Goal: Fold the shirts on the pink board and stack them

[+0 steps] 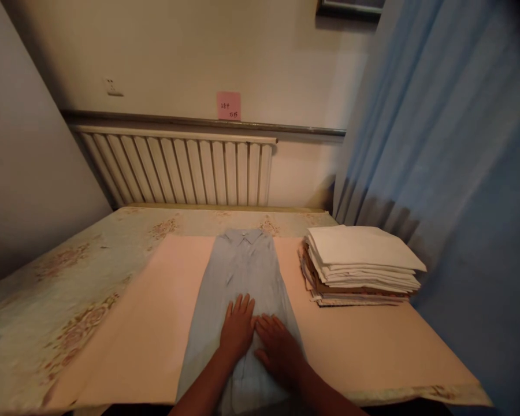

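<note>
A pale grey-blue shirt [242, 271] lies lengthwise on a large sheet of peach paper [156, 323], folded into a narrow strip with its collar at the far end. My left hand [238, 329] rests flat on the shirt's middle, fingers stretched out and together. My right hand [277, 346] lies flat beside it, fingers pointing left and touching the left hand. Neither hand grips the cloth; both press down on it.
A stack of folded white and brown sheets [359, 266] sits at the right on the paper. The table has a floral cloth [69, 277]. A white radiator [177, 167] and wall stand behind; a blue curtain [450, 173] hangs at the right.
</note>
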`<state>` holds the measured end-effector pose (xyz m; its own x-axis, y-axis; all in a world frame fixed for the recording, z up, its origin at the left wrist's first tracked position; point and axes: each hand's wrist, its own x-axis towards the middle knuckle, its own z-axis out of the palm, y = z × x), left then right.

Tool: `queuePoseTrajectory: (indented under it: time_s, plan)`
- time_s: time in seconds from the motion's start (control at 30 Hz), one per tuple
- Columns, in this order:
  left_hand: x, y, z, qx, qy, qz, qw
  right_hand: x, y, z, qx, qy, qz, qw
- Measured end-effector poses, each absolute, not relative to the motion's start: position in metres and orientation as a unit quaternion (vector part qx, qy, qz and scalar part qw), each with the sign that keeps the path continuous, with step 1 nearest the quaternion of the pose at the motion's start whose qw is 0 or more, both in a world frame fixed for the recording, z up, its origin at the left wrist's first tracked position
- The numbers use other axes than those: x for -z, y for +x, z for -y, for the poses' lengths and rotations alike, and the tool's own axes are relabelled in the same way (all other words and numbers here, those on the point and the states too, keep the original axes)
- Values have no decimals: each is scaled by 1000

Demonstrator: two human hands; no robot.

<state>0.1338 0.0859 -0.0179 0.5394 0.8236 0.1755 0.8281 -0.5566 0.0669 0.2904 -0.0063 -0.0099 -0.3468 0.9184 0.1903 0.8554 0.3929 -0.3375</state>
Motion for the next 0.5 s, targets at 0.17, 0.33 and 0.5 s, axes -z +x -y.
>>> queuePoseTrajectory:
  time_s: [0.17, 0.33, 0.5]
  plan:
    - [19, 126, -72, 84, -879, 469, 7, 14, 290, 7, -64, -543, 816, 186]
    - [23, 112, -57, 87, -890, 449, -1, 14, 290, 10, -41, -541, 818, 190]
    - [23, 102, -48, 90, -890, 446, -14, 16, 290, 11, -15, -536, 821, 196]
